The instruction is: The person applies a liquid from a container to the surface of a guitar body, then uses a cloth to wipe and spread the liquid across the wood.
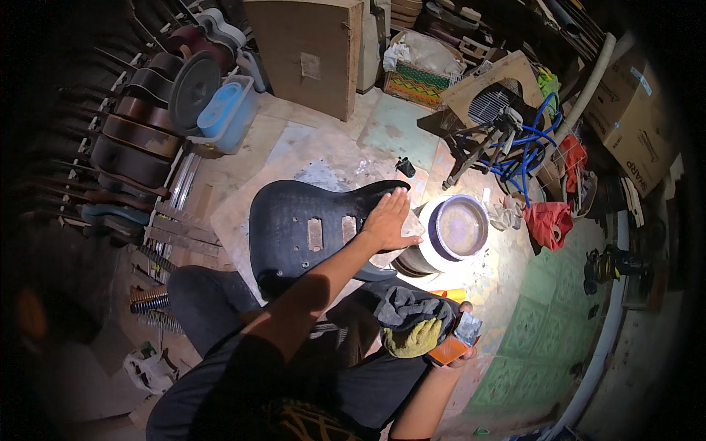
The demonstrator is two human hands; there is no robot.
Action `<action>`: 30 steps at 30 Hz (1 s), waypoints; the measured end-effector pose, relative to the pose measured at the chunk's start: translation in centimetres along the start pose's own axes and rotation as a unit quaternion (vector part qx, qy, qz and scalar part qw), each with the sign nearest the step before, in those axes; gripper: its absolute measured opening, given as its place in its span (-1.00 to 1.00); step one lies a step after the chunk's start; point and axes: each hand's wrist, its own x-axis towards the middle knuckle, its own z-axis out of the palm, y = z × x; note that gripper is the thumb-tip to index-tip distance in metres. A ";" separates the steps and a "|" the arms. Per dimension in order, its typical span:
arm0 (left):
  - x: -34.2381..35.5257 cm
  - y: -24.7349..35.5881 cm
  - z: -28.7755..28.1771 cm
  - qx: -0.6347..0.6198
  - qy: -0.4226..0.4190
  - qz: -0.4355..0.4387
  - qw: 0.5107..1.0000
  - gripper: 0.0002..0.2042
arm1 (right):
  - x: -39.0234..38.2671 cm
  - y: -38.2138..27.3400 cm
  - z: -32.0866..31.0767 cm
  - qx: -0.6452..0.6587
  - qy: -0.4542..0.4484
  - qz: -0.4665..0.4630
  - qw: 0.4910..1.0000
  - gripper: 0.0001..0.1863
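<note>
A black electric guitar body with rectangular cutouts lies in front of me, partly over my leg. My left hand rests flat on its upper right horn, fingers stretched out, holding nothing. Lower right, my right hand grips an orange block with a grey sheet-like piece at its top; its fingers are partly hidden. Next to that hand a dark grey cloth and a yellow cloth are bunched over my knee. Right of the guitar body stands a round tub with a purple inner rim, holding cloudy liquid.
A small black object sits beyond the guitar body. Guitars line a rack at left, near a clear plastic bin. A brown panel stands behind. Blue hose, a red cloth and cardboard boxes crowd the right.
</note>
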 end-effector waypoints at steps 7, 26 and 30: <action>-7.1 0.5 -1.1 -0.251 0.018 0.076 0.965 -0.31 | 0.1 0.7 1.5 -0.013 0.033 -0.023 0.999 -0.02; -24.4 -9.9 -3.0 0.157 0.189 -0.374 0.894 -0.20 | 0.2 1.9 1.8 -0.010 -0.049 -0.003 0.999 -0.01; -22.4 -2.5 -1.5 0.094 0.045 -0.150 0.983 -0.15 | 0.4 2.3 4.1 -0.038 -0.011 0.007 0.999 -0.03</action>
